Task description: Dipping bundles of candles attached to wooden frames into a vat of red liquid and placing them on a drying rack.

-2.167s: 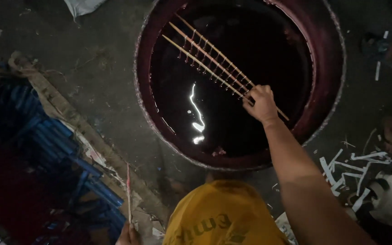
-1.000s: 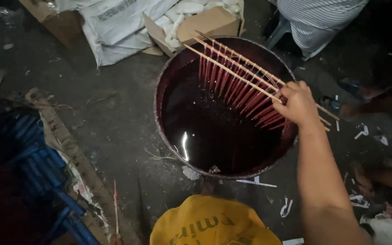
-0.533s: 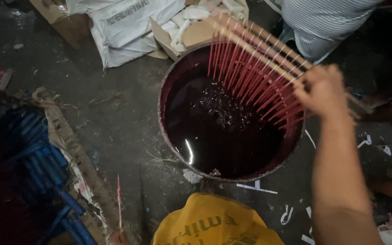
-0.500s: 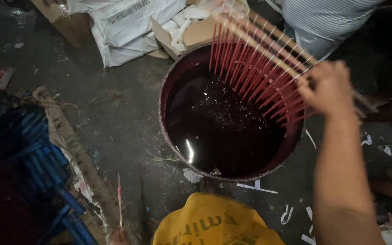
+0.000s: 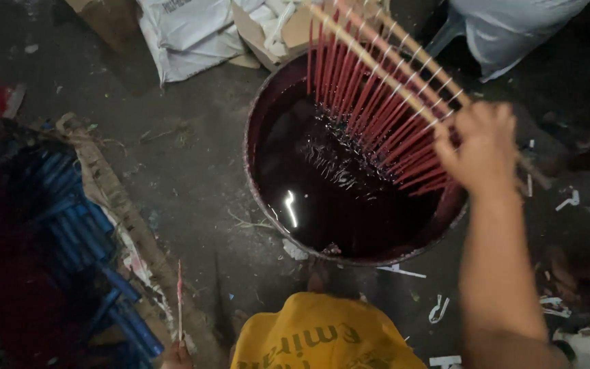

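My right hand grips the near end of a wooden rack from which several thin red-coated sticks hang. The rack is raised and tilted above a round drum filled with dark red liquid, and drips ripple the surface under the stick tips. At the bottom edge my left hand pinches one thin red stick that points upward. Only the fingertips of that hand show.
A blue slatted frame lies at the left beside a strip of frayed cardboard. White sacks and cardboard boxes sit behind the drum. My yellow shirt fills the bottom centre. White scraps litter the dark floor at right.
The rack rested across the drum with its sticks dipped; my right hand has lifted it up and back, so the red sticks now hang clear of the liquid. The left hand's stick barely moved.
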